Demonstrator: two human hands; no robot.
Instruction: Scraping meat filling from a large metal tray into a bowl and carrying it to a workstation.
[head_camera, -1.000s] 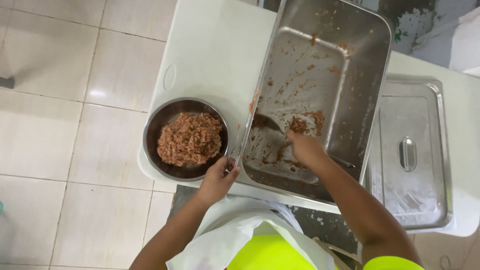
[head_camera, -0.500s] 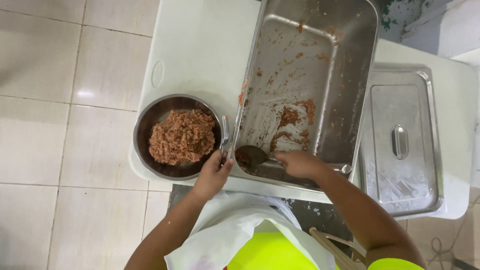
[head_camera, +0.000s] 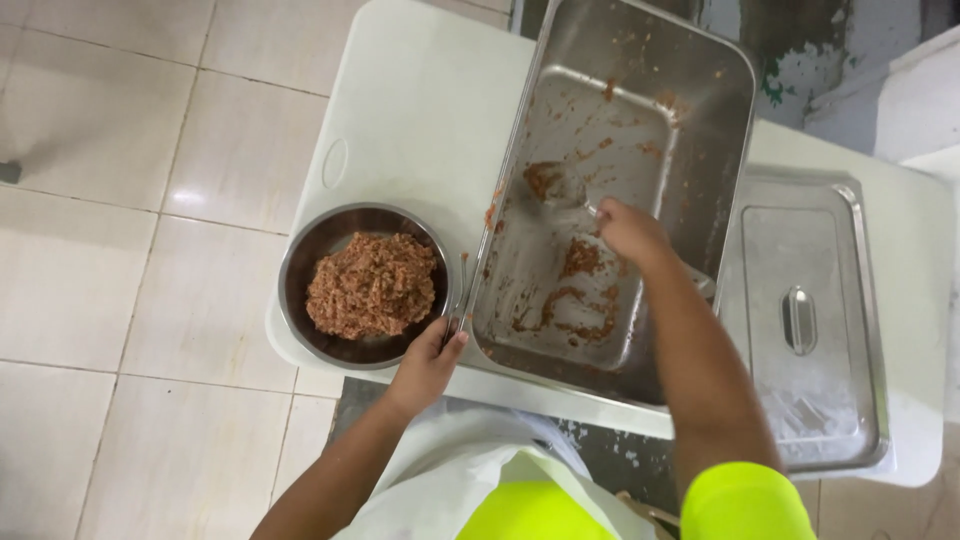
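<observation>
A white counter (head_camera: 400, 130) with rounded corners carries everything; an oval slot (head_camera: 334, 163) is cut into it near its left edge. At the right end lies a flat rectangular steel lid (head_camera: 810, 320), its rim raised all round and a small oval handle (head_camera: 797, 320) at its middle; a whitish film dulls its near part. Left of the counter the floor (head_camera: 120, 250) is laid with glossy cream tiles and thin grey joints, and light glints off one tile. Beyond the counter's far edge stands a wall (head_camera: 800, 60) with flaking green and white paint. A white ledge (head_camera: 925, 90) juts in at the upper right corner.
</observation>
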